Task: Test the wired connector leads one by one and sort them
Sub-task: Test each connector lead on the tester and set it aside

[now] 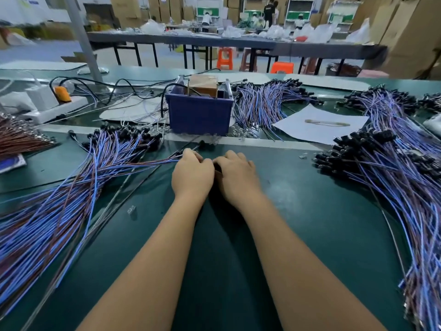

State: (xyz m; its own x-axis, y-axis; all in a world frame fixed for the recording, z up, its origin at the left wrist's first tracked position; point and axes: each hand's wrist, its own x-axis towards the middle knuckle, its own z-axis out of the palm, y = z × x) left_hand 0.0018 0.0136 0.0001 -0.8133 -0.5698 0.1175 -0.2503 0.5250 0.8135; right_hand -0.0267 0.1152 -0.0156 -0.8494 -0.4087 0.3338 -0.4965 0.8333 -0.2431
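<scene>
Both hands rest knuckles-up on the green work mat (pixel 298 235), side by side near its far edge, just short of the pale strip that runs across the bench. The left hand (pixel 192 176) has its fingers curled down at the tips, and a few blue and brown leads (pixel 152 162) run from the pile on the left straight in under those fingers, so it appears to pinch their ends; the exact grip is hidden beneath the hand. The right hand (pixel 235 178) lies touching the left, its fingers likewise curled under; whether it holds anything I cannot tell, as the fingertips are out of sight.

The left pile of leads (pixel 59 201) fans from the near left edge of the mat up toward the hands, black connectors (pixel 128 133) bunched at its far end. A second, larger pile (pixel 393 182) lies along the right edge, connectors pointing inward. A third heap (pixel 265 105) lies beyond the strip, to the right of a blue plastic bin (pixel 199 113) that holds a brown block-like device (pixel 204 83). A white sheet of paper (pixel 319 125) lies between the far heap and the right pile. At the far left sit a white power strip (pixel 55 107) with an orange plug (pixel 62 93) and a bundle of brown wires (pixel 21 137).
</scene>
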